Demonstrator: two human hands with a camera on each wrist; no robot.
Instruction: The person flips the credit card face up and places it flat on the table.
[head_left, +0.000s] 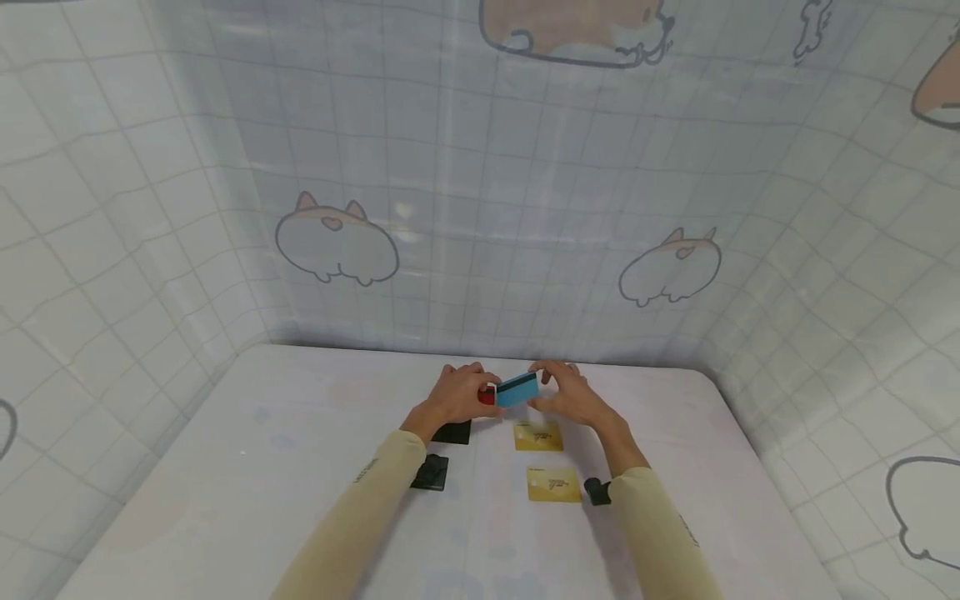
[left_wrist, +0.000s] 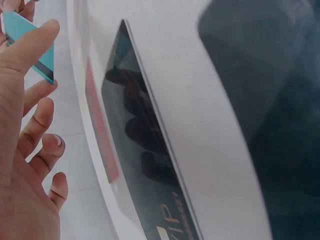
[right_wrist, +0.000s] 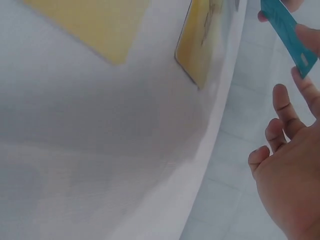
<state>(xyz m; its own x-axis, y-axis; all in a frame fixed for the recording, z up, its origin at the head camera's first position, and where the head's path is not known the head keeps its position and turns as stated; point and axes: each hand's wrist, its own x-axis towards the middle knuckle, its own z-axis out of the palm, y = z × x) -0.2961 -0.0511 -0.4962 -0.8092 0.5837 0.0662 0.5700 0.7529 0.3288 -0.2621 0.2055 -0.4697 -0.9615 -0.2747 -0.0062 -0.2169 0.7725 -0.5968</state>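
Both hands hold a teal card (head_left: 517, 390) up over the far part of the table, a dark stripe along one long side. My left hand (head_left: 459, 393) pinches its left end, thumb on the face and index fingertip at a corner. From the other side, my right hand (head_left: 568, 395) pinches the right end between thumb and index finger; in the right wrist view its other fingers (right_wrist: 281, 102) are spread off the card. Below the left hand lies a black card (left_wrist: 137, 115) with gold lettering, and past it a red card (left_wrist: 100, 125). A yellow card (head_left: 537, 436) lies below the right hand.
Nearer on the white table (head_left: 315, 500) lie a second yellow card (head_left: 554, 484) and another black card (head_left: 431, 472), partly behind the left sleeve. A small dark object (head_left: 597, 491) shows beside the right sleeve. Behind the table hangs a grid-patterned curtain (head_left: 480, 208) with cartoon dogs.
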